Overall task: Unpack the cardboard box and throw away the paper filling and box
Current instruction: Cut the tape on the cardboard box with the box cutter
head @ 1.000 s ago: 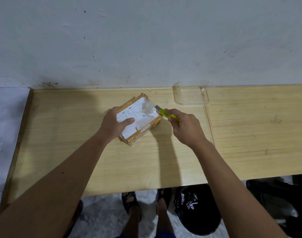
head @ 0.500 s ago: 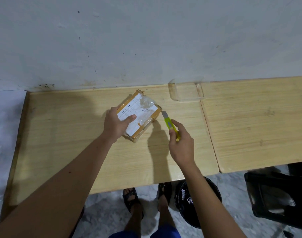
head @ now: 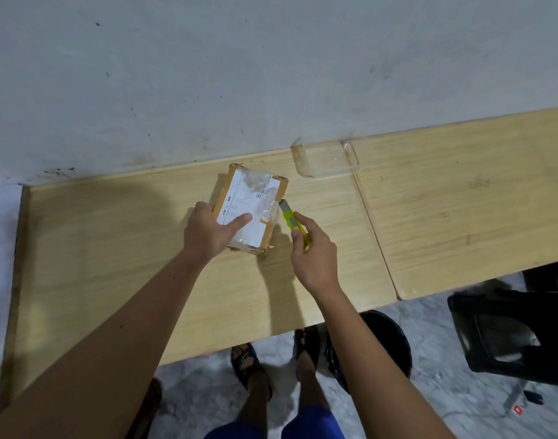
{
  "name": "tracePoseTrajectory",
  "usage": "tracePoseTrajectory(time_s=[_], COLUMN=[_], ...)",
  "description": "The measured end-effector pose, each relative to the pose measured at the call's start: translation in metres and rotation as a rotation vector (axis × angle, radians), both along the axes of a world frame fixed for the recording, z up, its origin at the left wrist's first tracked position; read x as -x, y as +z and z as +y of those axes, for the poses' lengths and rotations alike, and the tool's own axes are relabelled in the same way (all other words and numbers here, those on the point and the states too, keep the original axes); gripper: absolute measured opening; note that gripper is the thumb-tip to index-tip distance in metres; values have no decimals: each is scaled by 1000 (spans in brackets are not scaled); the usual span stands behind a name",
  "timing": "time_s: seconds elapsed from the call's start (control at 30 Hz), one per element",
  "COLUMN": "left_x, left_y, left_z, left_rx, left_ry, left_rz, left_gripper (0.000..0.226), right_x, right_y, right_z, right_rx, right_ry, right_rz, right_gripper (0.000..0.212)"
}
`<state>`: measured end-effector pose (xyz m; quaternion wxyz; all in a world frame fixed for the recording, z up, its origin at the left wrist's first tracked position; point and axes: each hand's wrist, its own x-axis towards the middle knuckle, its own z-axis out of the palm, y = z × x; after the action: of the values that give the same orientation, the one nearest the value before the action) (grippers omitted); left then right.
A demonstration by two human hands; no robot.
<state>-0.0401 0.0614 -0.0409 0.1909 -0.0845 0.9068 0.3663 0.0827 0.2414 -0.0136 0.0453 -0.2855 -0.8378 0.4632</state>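
Note:
A small cardboard box (head: 255,198) with a white label and clear tape lies flat on the wooden table (head: 113,255). My left hand (head: 209,231) holds it at its near left corner, thumb lying on the label. My right hand (head: 315,255) grips a yellow-green utility knife (head: 292,220), whose blade tip touches the taped right edge of the box. The box is closed, so its contents are hidden.
A clear plastic tray (head: 326,161) sits against the wall behind the box. A second table top (head: 477,201) joins on the right. Under the table edge stands a black bin (head: 388,343), a black stool (head: 512,334) stands at the right, and my feet are on the floor.
The box has been turned from its diagonal pose to lie nearly straight. My right hand brought the knife back from beside the box until its blade meets the box's right edge.

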Motion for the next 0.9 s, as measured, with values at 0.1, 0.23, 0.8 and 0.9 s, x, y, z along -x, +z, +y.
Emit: tracePoseTrajectory(time_s=[0.1,0.23,0.8,0.9], left_x=[-2,-7,-16,-20], left_y=[1,2,3,9], left_z=[2,10,27,46], left_rx=[-10,31,81,72], left_ry=[-3,-8,37,81], left_rz=[19,93,104,55], left_gripper=[94,80,90,97], right_x=[-10,-19,-41,-45], right_y=[1,1,-4,0], right_z=[1,0,-20,-8], right_rx=[12,23,21,-3], right_ry=[9,14,-13,-60], right_rz=[-18,-27,-11,-3], right_gripper=[34,34,35,35])
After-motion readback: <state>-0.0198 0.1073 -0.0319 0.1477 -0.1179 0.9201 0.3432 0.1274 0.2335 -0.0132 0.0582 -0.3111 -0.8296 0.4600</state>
